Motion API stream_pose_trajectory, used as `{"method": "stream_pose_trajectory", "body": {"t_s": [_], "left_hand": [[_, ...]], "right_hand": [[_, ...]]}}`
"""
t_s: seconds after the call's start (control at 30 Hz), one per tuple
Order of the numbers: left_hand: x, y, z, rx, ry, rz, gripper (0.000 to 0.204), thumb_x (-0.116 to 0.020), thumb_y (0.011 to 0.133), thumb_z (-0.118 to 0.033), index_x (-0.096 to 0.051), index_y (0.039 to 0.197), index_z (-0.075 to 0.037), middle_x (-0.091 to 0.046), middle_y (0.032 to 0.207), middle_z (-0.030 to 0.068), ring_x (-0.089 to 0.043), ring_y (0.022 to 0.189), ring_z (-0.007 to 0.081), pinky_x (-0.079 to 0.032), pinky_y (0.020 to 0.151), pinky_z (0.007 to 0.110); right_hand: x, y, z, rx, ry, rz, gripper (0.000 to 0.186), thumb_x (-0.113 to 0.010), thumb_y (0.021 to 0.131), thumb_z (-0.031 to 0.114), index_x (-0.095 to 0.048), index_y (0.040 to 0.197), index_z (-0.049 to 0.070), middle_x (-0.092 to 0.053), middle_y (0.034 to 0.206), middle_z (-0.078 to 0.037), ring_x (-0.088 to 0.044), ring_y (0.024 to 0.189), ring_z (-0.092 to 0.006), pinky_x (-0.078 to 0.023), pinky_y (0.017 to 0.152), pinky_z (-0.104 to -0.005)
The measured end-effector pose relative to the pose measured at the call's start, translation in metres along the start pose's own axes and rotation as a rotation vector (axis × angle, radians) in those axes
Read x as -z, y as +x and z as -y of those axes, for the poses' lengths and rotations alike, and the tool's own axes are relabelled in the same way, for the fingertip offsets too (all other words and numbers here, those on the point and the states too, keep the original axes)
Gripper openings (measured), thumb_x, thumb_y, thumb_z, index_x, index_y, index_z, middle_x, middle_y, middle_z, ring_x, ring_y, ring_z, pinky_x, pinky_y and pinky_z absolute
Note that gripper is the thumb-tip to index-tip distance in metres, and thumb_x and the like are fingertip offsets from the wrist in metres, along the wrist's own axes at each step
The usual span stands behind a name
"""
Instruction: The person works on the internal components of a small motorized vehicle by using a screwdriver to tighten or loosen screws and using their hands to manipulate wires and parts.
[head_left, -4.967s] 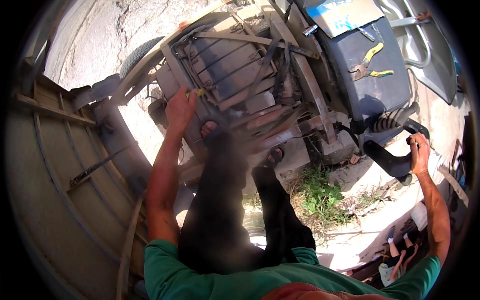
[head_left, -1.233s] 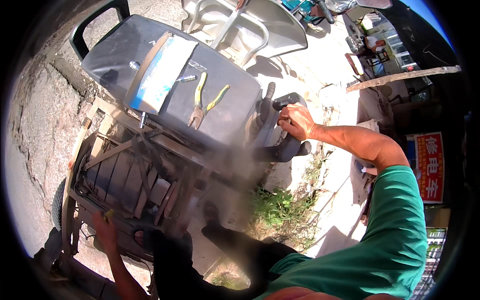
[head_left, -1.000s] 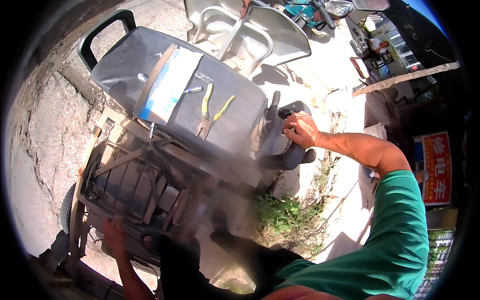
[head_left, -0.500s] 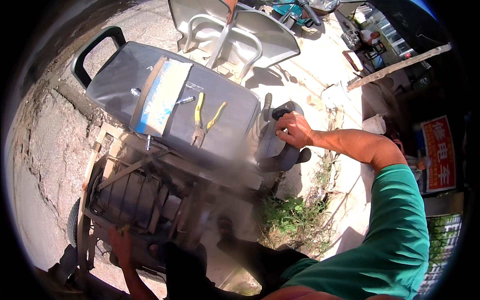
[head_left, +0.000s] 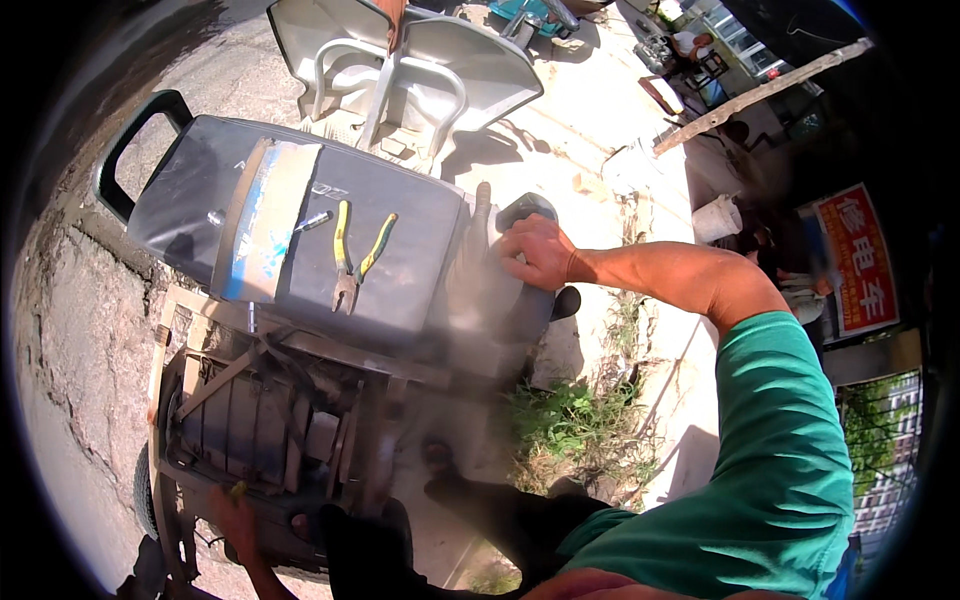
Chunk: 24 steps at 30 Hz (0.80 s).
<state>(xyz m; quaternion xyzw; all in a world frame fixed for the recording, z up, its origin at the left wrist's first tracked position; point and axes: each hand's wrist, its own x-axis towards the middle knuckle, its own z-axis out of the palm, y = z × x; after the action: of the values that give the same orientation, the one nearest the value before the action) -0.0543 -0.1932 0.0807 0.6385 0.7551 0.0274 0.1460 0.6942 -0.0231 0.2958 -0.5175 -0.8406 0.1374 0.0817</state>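
My right hand [head_left: 538,252] is closed over a dark rounded part [head_left: 527,206] beside the right end of a long black seat; its fingertips are partly hidden. Low on the left, my left hand [head_left: 236,522] is at the edge of a dark metal frame [head_left: 215,490], fingers curled around a small yellowish thing [head_left: 238,489] too unclear to name. On the seat [head_left: 400,240] lie pliers [head_left: 345,290] with yellow handles, jaws toward me. Left of them is a worn cardboard strip [head_left: 265,220], with a shiny metal socket tool [head_left: 313,221] at its edge.
A black grab handle [head_left: 110,165] curves off the seat's left end. Beyond stands a grey shell-like panel [head_left: 490,70] with bent tubes. Green weeds [head_left: 560,425] grow at right. A wooden pole [head_left: 765,95], a white bucket [head_left: 716,218], a red sign [head_left: 860,262] and a seated person [head_left: 690,45] are farther off.
The whole view has shifted, so the seat, tools and frame appear farther left. Both hands stay at about the same places on the vehicle. The pliers and cardboard have not moved on the seat.
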Motion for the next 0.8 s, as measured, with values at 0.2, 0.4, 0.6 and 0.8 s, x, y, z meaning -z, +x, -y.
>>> {"method": "stream_pose_trajectory", "body": {"t_s": [0.2,0.4,0.6,0.8], "left_hand": [[0.034,0.001,-0.056,0.34,-0.082,0.171,0.05,-0.058,0.104,-0.037,-0.057,0.13,0.006,-0.062,0.127,0.0297,-0.061,0.118,0.0466,-0.048,0.098,0.051],[-0.013,0.003,0.015,0.029,-0.028,-0.052,0.049,-0.059,0.103,-0.035,-0.06,0.129,0.006,-0.064,0.127,0.0303,-0.062,0.116,0.0468,-0.049,0.098,0.051],[0.028,0.006,-0.05,0.297,-0.016,0.117,0.051,-0.061,0.1,-0.031,-0.059,0.134,0.006,-0.061,0.133,0.0314,-0.059,0.123,0.0466,-0.047,0.104,0.05],[-0.014,0.004,0.018,-0.006,0.098,0.038,0.048,-0.061,0.1,-0.028,-0.059,0.134,0.006,-0.062,0.132,0.0296,-0.059,0.122,0.0459,-0.048,0.103,0.049]], "right_hand": [[0.004,-0.005,0.001,-0.003,-0.035,0.038,0.023,-0.063,0.087,0.027,-0.072,0.08,0.007,-0.068,0.076,-0.016,-0.064,0.078,-0.0398,-0.051,0.073,-0.0496],[0.003,-0.002,-0.007,-0.058,-0.042,0.098,0.022,-0.063,0.09,0.035,-0.074,0.089,0.016,-0.067,0.089,-0.008,-0.061,0.094,-0.0323,-0.043,0.087,-0.0449],[0.0,-0.011,-0.009,-0.099,-0.057,0.143,0.02,-0.063,0.091,0.036,-0.071,0.087,0.017,-0.066,0.091,-0.006,-0.06,0.095,-0.0317,-0.043,0.089,-0.0449],[0.002,-0.007,-0.004,-0.093,-0.064,0.112,0.02,-0.062,0.092,0.037,-0.072,0.089,0.019,-0.065,0.094,-0.007,-0.059,0.094,-0.034,-0.043,0.089,-0.0465]]}}
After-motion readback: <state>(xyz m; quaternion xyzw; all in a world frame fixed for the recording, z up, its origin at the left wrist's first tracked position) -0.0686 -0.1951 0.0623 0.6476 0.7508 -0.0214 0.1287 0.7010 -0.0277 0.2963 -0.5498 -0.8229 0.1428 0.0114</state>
